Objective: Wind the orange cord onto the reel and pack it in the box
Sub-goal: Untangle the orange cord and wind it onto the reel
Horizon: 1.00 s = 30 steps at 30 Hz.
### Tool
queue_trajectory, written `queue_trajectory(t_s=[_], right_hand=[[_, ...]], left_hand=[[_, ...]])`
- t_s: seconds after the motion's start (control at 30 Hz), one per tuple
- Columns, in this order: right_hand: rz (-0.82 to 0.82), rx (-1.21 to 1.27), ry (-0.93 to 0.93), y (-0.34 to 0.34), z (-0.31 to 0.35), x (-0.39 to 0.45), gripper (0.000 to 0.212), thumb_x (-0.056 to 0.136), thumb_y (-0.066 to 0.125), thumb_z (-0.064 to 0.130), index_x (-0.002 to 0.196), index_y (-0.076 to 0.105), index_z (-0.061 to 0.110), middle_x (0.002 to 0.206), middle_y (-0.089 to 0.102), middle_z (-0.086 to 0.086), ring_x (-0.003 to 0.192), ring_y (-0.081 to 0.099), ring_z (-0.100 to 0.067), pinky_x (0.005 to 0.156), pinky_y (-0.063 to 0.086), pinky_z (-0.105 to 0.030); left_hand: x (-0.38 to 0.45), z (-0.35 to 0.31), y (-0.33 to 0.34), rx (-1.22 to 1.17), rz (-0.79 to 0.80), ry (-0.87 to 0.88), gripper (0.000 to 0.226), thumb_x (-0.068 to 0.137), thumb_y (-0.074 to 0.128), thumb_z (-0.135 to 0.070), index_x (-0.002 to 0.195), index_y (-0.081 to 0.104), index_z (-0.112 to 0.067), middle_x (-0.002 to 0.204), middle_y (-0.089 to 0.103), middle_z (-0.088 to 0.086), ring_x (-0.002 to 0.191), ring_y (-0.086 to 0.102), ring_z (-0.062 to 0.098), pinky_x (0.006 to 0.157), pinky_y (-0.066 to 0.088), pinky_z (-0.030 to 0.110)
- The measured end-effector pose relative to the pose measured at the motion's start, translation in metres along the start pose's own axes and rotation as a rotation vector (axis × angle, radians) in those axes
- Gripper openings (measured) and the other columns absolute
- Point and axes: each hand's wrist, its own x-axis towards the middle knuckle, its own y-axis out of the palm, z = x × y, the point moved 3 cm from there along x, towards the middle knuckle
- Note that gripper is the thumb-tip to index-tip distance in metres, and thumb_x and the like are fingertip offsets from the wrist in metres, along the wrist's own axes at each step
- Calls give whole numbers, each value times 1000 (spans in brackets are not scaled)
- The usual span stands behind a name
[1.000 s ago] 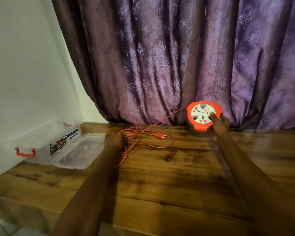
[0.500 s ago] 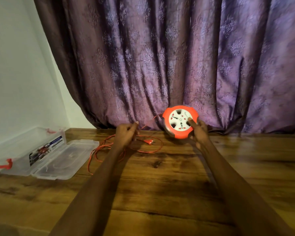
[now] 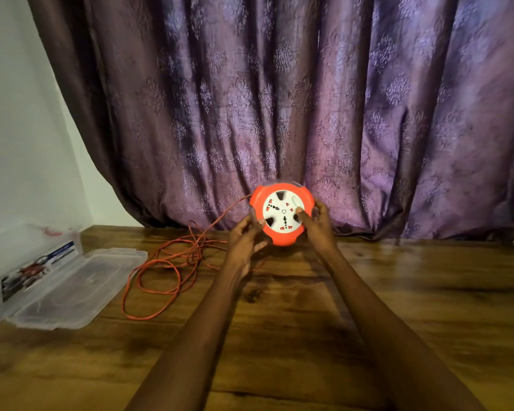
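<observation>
Both hands grip the reel [image 3: 281,215] at 12 o'clock: left hand [image 3: 245,243], right hand [image 3: 318,225]. Orange rim, white socket face. Orange cord [image 3: 161,262] loose at 10 o'clock; box [image 3: 57,280] at 9, label unreadable.

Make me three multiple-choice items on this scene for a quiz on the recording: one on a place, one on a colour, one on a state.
1. Where does the loose orange cord lie?
A. inside the box
B. on the wooden table, between the box and the reel
C. over the curtain

2. What colour is the reel's socket face?
A. white
B. black
C. purple

3. What state is the clear box in?
A. shut and latched
B. open, lid flat beside it
C. upside down

Key: 1 B, the loops rest on the table left of the left hand. 2 A, the centre is white within an orange rim. 3 B, the lid lies flat beside the tub.
</observation>
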Motion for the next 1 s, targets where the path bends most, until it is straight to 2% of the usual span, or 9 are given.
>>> queue_trajectory(t_s=[0.07, 0.17, 0.3, 0.43, 0.53, 0.67, 0.8, 0.9, 1.0], right_hand=[[27, -523, -373, -11, 4, 3, 49, 92, 66, 14, 137, 45, 15, 127, 52, -5, 114, 51, -18, 97, 45, -29], [255, -1175, -888, -9, 9, 2, 47, 86, 59, 22, 132, 55, 31, 130, 53, -5, 119, 49, -27, 93, 43, -42], [531, -1434, -967, 0, 3, -4, 55, 78, 62, 28, 131, 57, 41, 139, 52, -5, 128, 46, -30, 91, 38, -40], [554, -1592, -1046, 8, 0, -9, 53, 84, 59, 35, 134, 50, 49, 135, 53, -9, 125, 48, -33, 92, 39, -43], [533, -1671, -1048, 11, 1, -10, 53, 82, 66, 38, 132, 52, 49, 125, 59, -10, 114, 54, -34, 87, 42, -43], [267, -1611, -752, 17, 9, -12, 61, 77, 61, 60, 135, 50, 42, 101, 72, -8, 102, 57, -32, 84, 39, -42], [19, -1056, 29, 28, 9, -12, 64, 70, 65, 71, 120, 54, 33, 106, 72, -10, 103, 64, -30, 90, 47, -40], [16, -291, 438, 39, 1, -15, 49, 75, 75, 58, 92, 66, 13, 79, 73, -18, 57, 64, -24, 48, 47, -27], [27, -144, 539, 38, -12, -18, 43, 84, 70, 50, 88, 68, 7, 65, 73, -13, 32, 46, -12, 35, 29, -14]], left_hand=[[3, 8, -8, 29, -37, 3, 32, 93, 65, -12, 124, 62, -8, 109, 73, 3, 79, 70, 5, 64, 60, 29], [6, 14, -18, 51, -54, -2, 29, 92, 66, -10, 120, 63, -2, 104, 70, 14, 54, 53, 8, 43, 45, 19], [10, 16, -26, 133, -18, -2, 12, 93, 63, -8, 104, 67, -11, 79, 54, 16, 45, 36, 10, 36, 28, 19], [8, 16, -23, 184, 24, 13, 11, 95, 60, -9, 104, 66, -10, 60, 44, 6, 36, 32, 8, 38, 24, 17], [5, 14, -19, 197, 18, 14, 31, 94, 61, -8, 125, 62, -6, 73, 49, 10, 47, 37, 11, 41, 29, 20], [1, 10, -10, 108, 3, 32, 47, 92, 63, -4, 137, 56, -12, 101, 49, 13, 85, 40, 23, 61, 37, 31], [-3, 14, -4, 48, -46, 51, 51, 89, 66, -3, 138, 56, -12, 102, 58, 12, 81, 52, 22, 61, 50, 29], [-5, 17, -6, 43, -60, 90, 48, 89, 65, -1, 136, 58, -9, 95, 59, 11, 74, 52, 20, 61, 49, 30], [-4, 20, -10, 53, -83, 88, 42, 90, 65, -4, 132, 62, -11, 98, 63, 5, 79, 56, 18, 60, 54, 27]])
